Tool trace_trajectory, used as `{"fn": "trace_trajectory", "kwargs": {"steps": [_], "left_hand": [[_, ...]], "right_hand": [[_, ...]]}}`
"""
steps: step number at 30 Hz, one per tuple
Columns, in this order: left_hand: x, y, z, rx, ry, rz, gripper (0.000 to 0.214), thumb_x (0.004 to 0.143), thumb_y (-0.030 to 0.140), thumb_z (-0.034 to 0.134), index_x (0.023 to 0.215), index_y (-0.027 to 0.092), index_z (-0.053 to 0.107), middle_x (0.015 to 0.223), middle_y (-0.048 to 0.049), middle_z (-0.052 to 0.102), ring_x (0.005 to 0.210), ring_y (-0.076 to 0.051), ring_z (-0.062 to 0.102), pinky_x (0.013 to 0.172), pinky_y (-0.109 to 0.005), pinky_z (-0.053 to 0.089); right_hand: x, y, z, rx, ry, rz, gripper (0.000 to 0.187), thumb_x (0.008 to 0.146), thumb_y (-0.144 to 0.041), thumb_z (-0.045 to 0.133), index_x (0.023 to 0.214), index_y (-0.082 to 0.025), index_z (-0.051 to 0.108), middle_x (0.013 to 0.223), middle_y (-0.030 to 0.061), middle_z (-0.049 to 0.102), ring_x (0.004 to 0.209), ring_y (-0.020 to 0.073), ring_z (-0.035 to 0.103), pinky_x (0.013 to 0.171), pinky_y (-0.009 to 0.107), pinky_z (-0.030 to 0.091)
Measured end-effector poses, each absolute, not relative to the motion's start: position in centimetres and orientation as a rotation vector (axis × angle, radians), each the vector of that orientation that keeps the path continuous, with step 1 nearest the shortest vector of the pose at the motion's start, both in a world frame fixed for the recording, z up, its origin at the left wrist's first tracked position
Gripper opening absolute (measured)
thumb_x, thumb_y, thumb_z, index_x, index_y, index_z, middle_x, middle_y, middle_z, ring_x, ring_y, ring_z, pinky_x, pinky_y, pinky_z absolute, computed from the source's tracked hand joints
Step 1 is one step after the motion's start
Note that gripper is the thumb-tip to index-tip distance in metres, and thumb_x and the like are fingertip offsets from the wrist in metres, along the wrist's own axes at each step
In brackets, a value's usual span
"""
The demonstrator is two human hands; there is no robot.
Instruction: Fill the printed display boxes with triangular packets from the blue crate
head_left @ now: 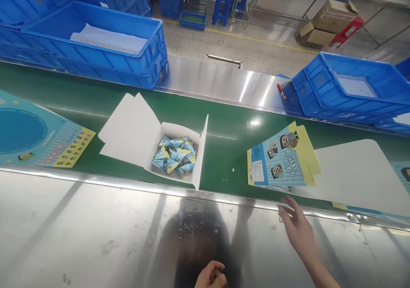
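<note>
An open white carton point(128, 130) lies on the green conveyor belt point(224, 138), its flaps spread to the left. Inside sits a heap of small triangular packets in blue foil point(175, 156). To the right lies a printed blue-and-yellow cartoon card point(283, 158), partly over a white sheet point(355, 177). My right hand point(297, 226) reaches over the belt's near edge, fingers apart, holding nothing, just below that card. My left hand point(209, 275) sits low at the frame's bottom edge over the steel table point(80, 224), fingers curled, with nothing visible in them.
A printed teal sheet point(38, 134) lies on the belt at the left. Stacked blue plastic crates point(96, 36) point(349, 85) stand beyond the belt on a steel shelf, with a red-tipped marker point(281, 91) near the right stack. Stools and cardboard boxes stand on the floor behind.
</note>
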State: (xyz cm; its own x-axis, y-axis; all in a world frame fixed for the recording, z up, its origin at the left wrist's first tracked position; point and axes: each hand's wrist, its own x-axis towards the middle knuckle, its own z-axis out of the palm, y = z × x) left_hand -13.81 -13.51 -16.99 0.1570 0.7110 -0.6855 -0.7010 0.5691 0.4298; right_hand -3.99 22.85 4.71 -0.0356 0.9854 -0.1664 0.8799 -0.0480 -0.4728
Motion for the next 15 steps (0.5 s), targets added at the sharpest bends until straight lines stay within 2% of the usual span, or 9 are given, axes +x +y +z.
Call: {"fn": "trace_trajectory", "kwargs": {"steps": [3, 7, 12, 15], "left_hand": [[-13.9, -13.2, -16.0, 0.006, 1.024, 1.034, 0.076, 0.077, 0.092, 0.089, 0.121, 0.031, 0.081, 0.1, -0.0067, 0.083, 0.09, -0.031, 0.077, 0.095, -0.05, 0.057], [-14.5, -13.2, -14.4, 0.041, 1.058, 1.048, 0.078, 0.075, 0.089, 0.091, 0.121, 0.027, 0.082, 0.1, -0.0073, 0.084, 0.09, -0.029, 0.078, 0.088, -0.046, 0.056], [-15.6, -12.9, -11.5, 0.173, 1.114, 1.012, 0.094, 0.074, 0.1, 0.085, 0.131, 0.025, 0.08, 0.113, -0.0098, 0.087, 0.1, -0.031, 0.08, 0.092, -0.044, 0.059], [-15.7, -12.5, -10.3, 0.279, 1.136, 0.964, 0.1, 0.066, 0.106, 0.087, 0.127, 0.027, 0.082, 0.113, -0.0103, 0.088, 0.102, -0.033, 0.082, 0.091, -0.045, 0.061]], "right_hand": [[-3.7, 23.3, 4.3, -1.956, -2.003, 0.71, 0.087, 0.093, -0.082, 0.073, 0.159, -0.027, 0.074, 0.162, 0.0191, 0.082, 0.122, 0.0401, 0.086, 0.097, 0.051, 0.069], [-2.4, 22.4, 4.9, -1.87, -2.046, 0.743, 0.077, 0.095, -0.077, 0.073, 0.151, -0.024, 0.078, 0.156, 0.0205, 0.083, 0.123, 0.0378, 0.086, 0.092, 0.047, 0.07], [4.6, 17.3, 8.9, -1.79, -1.994, 0.7, 0.066, 0.097, -0.072, 0.066, 0.141, -0.026, 0.081, 0.151, 0.0177, 0.083, 0.114, 0.031, 0.088, 0.09, 0.045, 0.073], [11.8, 12.4, 10.9, -1.839, -1.828, 0.552, 0.065, 0.096, -0.072, 0.066, 0.136, -0.025, 0.083, 0.144, 0.0176, 0.085, 0.111, 0.0323, 0.088, 0.089, 0.047, 0.073]]}}
